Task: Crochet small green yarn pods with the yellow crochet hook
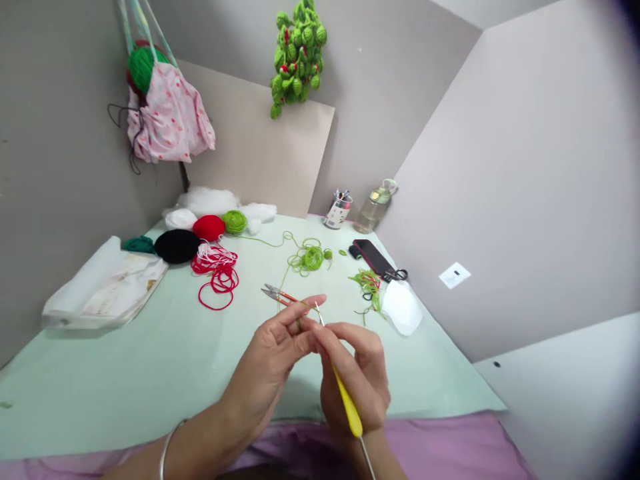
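My right hand is closed around a crochet hook with a yellow handle, its metal tip pointing up and away from me. Beside it, my left hand pinches with thumb and fingers near the hook's shaft, and a green strand runs over its fingers. Whatever small piece lies between the fingertips is mostly hidden. Small thread snips with orange handles lie on the table just beyond my left fingers. Farther back rests a loose tangle of green yarn, with a strand leading toward my left hand.
Red yarn, a black ball, a red ball and a green ball sit back left. A plastic package lies far left. A phone, black scissors, yarn scraps and a bottle are right.
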Tool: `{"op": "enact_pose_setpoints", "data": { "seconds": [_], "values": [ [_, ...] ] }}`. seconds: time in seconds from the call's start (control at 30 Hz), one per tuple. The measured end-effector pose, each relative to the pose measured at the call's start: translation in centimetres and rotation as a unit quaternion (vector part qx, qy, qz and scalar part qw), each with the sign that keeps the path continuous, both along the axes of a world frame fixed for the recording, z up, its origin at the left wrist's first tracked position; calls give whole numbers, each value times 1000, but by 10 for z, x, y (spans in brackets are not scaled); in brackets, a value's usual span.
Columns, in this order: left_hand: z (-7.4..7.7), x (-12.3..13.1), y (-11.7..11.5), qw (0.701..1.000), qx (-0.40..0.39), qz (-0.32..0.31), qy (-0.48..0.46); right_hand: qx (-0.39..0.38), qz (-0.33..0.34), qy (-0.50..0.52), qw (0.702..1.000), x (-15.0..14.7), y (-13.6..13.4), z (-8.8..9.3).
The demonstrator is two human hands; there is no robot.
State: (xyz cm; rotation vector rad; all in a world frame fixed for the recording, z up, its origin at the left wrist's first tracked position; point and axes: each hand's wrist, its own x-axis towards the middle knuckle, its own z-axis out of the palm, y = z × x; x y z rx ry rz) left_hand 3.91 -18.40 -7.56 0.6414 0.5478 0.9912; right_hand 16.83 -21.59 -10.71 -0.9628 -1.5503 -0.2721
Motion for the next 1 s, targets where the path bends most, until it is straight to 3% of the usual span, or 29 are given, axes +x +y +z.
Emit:
{"op": "enact_pose_setpoints", "data": {
  "seconds": [0.13,0.3,0.43,0.5,0.57,0.63,0.7,0.77,0.87,0.93,1.0],
  "values": [
    [0,-1,2,998,-31,-48,-42,-62,55,116,990,0,-1,4],
    [2,-8,8,1000,-19,-16,-13,-120,115,242,956,8,-3,16],
    [1,-9,7,999,24,-2,23,-161,187,335,909,10,-2,20],
    [-1,-6,4,995,73,31,58,-172,173,292,925,7,-1,16],
    [-3,-3,2,991,96,55,73,-140,105,197,965,4,-1,9],
    [-5,-1,2,996,64,34,50,-85,42,121,988,2,-2,2],
    [-5,-2,4,1000,12,-11,12,-67,34,114,991,4,-2,1],
    [-4,-4,8,999,-12,-33,-6,-92,70,182,976,9,-1,6],
    [-2,-7,11,1000,11,-13,8,-144,170,313,923,14,2,16],
    [-3,-6,9,999,43,-5,28,-171,216,332,902,14,4,19],
    [-6,-3,6,997,68,-5,44,-182,225,322,901,13,6,17]
  ]
}}
